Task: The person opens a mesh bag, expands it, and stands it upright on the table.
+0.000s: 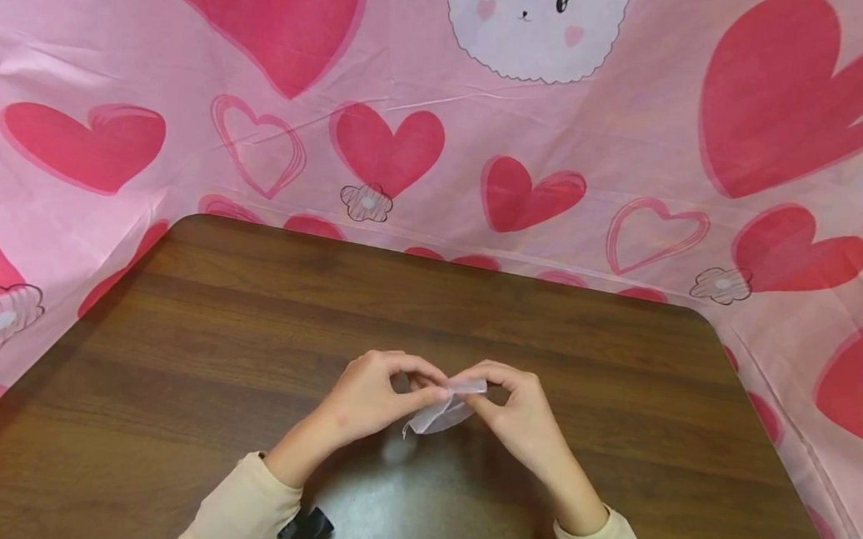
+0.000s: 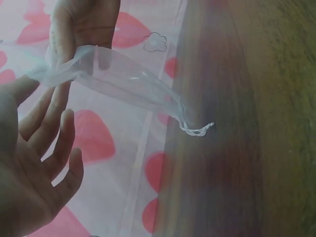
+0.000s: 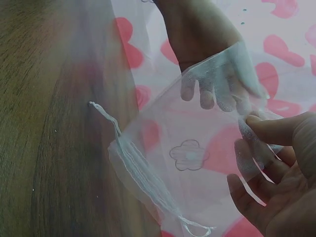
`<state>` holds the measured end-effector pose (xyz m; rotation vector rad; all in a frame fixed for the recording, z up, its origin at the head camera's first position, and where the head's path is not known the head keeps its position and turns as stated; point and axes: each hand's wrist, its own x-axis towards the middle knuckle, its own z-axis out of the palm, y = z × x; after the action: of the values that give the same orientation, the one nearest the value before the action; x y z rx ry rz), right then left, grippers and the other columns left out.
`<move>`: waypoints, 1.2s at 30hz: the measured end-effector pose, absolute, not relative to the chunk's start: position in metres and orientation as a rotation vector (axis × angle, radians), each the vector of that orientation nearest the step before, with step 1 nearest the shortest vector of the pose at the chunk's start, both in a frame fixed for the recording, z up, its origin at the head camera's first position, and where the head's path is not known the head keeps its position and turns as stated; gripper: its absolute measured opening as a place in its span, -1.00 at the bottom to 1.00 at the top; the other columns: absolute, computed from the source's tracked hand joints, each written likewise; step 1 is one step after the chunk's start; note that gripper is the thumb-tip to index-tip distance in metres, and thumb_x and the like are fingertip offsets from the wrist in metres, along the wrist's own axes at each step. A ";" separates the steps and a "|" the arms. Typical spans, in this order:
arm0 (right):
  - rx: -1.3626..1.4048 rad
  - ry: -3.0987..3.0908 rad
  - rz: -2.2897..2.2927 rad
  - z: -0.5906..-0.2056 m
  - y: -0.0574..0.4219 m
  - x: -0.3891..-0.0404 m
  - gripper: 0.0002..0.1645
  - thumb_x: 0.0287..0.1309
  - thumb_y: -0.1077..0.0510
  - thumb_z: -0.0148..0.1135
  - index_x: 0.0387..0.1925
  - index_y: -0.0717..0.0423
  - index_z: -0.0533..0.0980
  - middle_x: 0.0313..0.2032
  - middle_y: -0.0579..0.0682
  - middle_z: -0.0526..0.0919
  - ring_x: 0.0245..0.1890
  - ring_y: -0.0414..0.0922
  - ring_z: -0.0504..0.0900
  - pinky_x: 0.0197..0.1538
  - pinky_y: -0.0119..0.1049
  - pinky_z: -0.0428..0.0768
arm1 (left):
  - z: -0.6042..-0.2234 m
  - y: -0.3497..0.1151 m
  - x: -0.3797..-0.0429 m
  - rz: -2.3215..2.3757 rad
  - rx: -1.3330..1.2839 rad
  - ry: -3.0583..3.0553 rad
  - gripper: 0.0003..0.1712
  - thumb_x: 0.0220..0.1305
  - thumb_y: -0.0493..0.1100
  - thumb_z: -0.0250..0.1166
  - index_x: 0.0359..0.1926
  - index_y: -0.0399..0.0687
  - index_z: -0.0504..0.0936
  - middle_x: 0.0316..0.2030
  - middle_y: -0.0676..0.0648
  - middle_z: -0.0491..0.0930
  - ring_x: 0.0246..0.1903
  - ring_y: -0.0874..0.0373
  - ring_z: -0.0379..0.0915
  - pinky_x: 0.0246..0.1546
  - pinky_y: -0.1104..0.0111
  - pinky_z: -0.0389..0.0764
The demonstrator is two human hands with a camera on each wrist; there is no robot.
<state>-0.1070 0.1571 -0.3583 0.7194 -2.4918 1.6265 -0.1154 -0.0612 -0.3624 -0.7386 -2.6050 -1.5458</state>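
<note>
A small sheer white drawstring pouch hangs between my two hands above the table. My left hand pinches its edge between thumb and fingertips. From the other side, my right hand pinches the same edge, thumb against fingers. In the right wrist view the see-through fabric spreads wide, and the left hand's fingers show through it. Thin white cords gather the pouch's lower end and dangle in loops. No contents show through the mesh.
Below the hands is a dark brown wooden table with rounded far corners. A pink cloth printed with hearts hangs around its back and sides. Black wrist devices sit by the beige sleeves.
</note>
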 end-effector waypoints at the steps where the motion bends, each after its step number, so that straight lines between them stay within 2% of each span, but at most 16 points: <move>1: 0.733 -2.489 1.626 -0.358 0.157 -0.107 -0.76 0.10 0.41 0.37 -0.26 0.05 0.73 -0.32 -0.17 0.73 -0.23 -0.12 0.67 -0.08 -0.24 0.57 | -0.363 -0.061 -0.115 -1.546 -0.737 -2.605 -0.85 0.18 0.08 0.45 -0.23 0.26 0.78 -0.44 0.31 0.61 -0.36 0.35 0.50 -0.24 0.22 0.55; 9: 0.707 -2.487 1.591 -0.357 0.158 -0.107 -0.79 0.10 0.38 0.39 -0.26 0.07 0.72 -0.31 -0.14 0.74 -0.29 -0.16 0.65 -0.19 -0.28 0.58 | -0.364 -0.062 -0.118 -1.514 -0.720 -2.587 -0.92 0.13 0.02 0.50 -0.32 0.26 0.80 -0.44 0.32 0.62 -0.38 0.37 0.50 -0.25 0.19 0.57; 13: 0.644 -2.457 1.598 -0.355 0.159 -0.108 -0.85 0.13 0.29 0.41 -0.25 0.03 0.72 -0.31 -0.13 0.74 -0.33 -0.16 0.64 -0.25 -0.26 0.57 | -0.365 -0.062 -0.119 -1.514 -0.737 -2.557 -0.93 0.17 -0.01 0.47 -0.31 0.19 0.78 -0.42 0.30 0.63 -0.36 0.37 0.51 -0.25 0.20 0.57; 16: 0.610 -2.408 1.598 -0.353 0.160 -0.108 -0.84 0.11 0.25 0.44 -0.24 0.00 0.72 -0.29 -0.14 0.73 -0.29 -0.16 0.63 -0.22 -0.25 0.56 | -0.365 -0.062 -0.120 -1.526 -0.703 -2.525 -0.95 0.20 -0.05 0.45 -0.31 0.14 0.77 -0.41 0.28 0.64 -0.37 0.34 0.50 -0.28 0.23 0.56; 19: 0.585 -2.330 1.589 -0.351 0.162 -0.109 -0.79 0.06 0.30 0.47 -0.23 0.02 0.72 -0.28 -0.12 0.73 -0.24 -0.16 0.62 -0.15 -0.25 0.54 | -0.364 -0.062 -0.121 -1.543 -0.607 -2.498 -0.96 0.20 -0.09 0.45 -0.31 0.12 0.77 -0.40 0.26 0.66 -0.41 0.30 0.49 -0.32 0.27 0.54; 26: 0.539 -2.155 1.639 -0.349 0.160 -0.108 -0.76 0.03 0.44 0.43 -0.24 0.17 0.71 -0.33 0.00 0.72 -0.31 -0.19 0.60 -0.18 -0.38 0.51 | -0.363 -0.062 -0.120 -1.630 -0.443 -2.455 -0.96 0.23 -0.11 0.43 -0.28 0.11 0.74 -0.41 0.22 0.67 -0.42 0.27 0.50 -0.30 0.30 0.51; 36: 0.530 -2.282 1.652 -0.355 0.155 -0.106 -0.80 0.08 0.31 0.45 -0.22 0.08 0.71 -0.31 -0.08 0.74 -0.30 -0.16 0.64 -0.17 -0.38 0.56 | -0.361 -0.060 -0.119 -1.758 -0.443 -2.381 -0.95 0.25 -0.19 0.40 -0.26 0.01 0.71 -0.39 0.12 0.69 -0.39 0.22 0.52 -0.30 0.33 0.49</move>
<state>-0.1061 0.1550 -0.3551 0.5304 -2.2819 1.6517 -0.1189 -0.0601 -0.3615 -0.4425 -2.3807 -1.7583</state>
